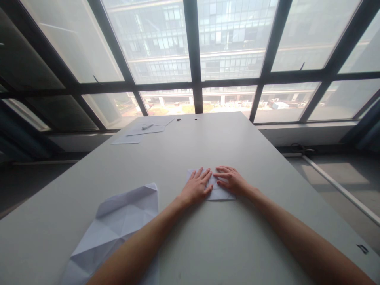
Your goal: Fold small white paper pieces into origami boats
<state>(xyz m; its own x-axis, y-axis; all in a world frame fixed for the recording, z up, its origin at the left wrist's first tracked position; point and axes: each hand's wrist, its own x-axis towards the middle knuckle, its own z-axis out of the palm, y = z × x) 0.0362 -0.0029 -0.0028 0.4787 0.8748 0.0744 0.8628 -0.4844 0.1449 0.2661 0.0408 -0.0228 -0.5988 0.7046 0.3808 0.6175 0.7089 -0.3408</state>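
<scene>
A folded sheet of white paper (pixel 221 194) lies flat on the white table (pixel 204 146), with crease lines showing on it. My left hand (pixel 196 185) rests on its left part, fingers spread and stretched out away from me. On its right part lies my right hand (pixel 233 180), its fingers stretched towards the left and slightly apart. The fingertips of both hands come close together near the paper's middle. Both hands cover much of the paper, so its full outline is hidden.
A larger creased sheet of paper (pixel 127 217) stands partly raised at the left, partly behind my left forearm. Flat sheets (pixel 130 138) lie at the table's far left with a small whitish object (pixel 147 126) on them. Framed windows (pixel 192 59) rise beyond the far edge.
</scene>
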